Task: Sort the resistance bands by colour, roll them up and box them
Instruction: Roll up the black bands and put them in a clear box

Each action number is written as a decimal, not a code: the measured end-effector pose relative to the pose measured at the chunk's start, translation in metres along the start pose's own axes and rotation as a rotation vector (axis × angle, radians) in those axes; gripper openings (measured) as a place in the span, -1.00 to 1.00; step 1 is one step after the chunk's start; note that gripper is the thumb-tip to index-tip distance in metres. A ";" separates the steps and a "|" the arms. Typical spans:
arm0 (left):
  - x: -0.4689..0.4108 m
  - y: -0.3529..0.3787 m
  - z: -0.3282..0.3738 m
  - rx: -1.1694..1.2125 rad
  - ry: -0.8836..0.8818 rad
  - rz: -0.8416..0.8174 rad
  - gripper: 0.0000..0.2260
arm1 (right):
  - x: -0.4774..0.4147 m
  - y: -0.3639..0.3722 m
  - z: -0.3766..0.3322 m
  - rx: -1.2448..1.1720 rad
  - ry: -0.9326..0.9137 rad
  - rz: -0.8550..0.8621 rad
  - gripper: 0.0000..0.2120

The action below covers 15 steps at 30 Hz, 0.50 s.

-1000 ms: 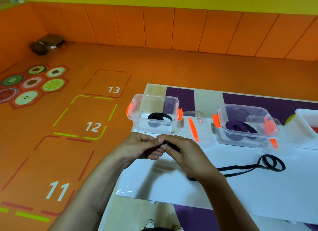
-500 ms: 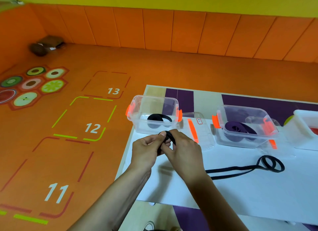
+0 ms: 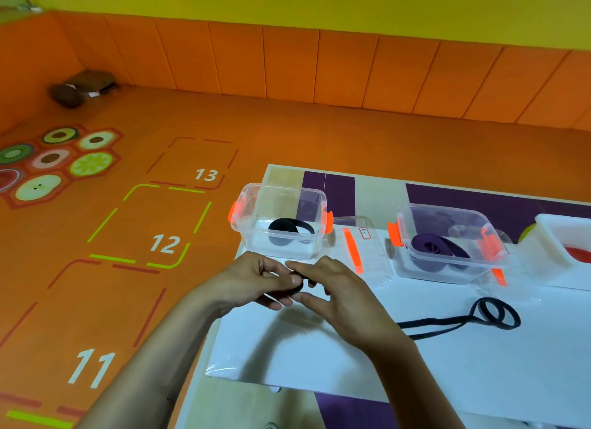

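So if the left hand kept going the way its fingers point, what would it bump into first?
Probably the right hand. The left hand points right, across the black band both hands hold, with hardly any gap.

Black band (image 3: 460, 322) — purple band (image 3: 439, 244)

The left hand (image 3: 256, 281) and right hand (image 3: 345, 297) meet over the white worktop (image 3: 479, 364), their fingers (image 3: 289, 264) pinching a small roll of black band (image 3: 298, 287). Its loose end trails toward 3 o'clock. From the hands, a clear box (image 3: 256, 236) holding a rolled band (image 3: 287, 225) stands at 12 o'clock, and a second box (image 3: 412, 262) with a purple band (image 3: 438, 244) at 2 o'clock.
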<state>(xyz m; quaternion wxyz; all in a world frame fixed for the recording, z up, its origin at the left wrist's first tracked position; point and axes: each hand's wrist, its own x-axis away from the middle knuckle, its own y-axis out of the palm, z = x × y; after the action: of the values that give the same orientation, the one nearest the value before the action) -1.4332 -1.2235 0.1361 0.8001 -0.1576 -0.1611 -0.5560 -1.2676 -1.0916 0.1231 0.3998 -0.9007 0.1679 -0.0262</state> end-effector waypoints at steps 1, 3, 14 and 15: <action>-0.001 0.001 -0.001 -0.016 0.025 0.001 -0.82 | 0.000 0.000 0.001 -0.007 0.003 0.015 -0.55; -0.003 0.009 -0.003 0.004 0.091 0.058 -0.84 | 0.000 0.001 0.004 -0.020 0.041 0.070 -0.53; -0.017 0.061 -0.009 0.288 0.255 0.471 -0.88 | -0.011 0.023 -0.015 0.110 0.297 0.390 -0.78; -0.017 0.061 -0.008 0.272 0.263 0.457 -0.87 | -0.010 0.022 -0.014 0.090 0.280 0.395 -0.80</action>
<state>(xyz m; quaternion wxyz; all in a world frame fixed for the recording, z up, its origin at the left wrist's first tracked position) -1.3811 -1.1930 0.1171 0.9323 -0.0078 -0.0894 -0.3503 -1.2853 -1.1122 0.1179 0.4098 -0.8193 0.3931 -0.0797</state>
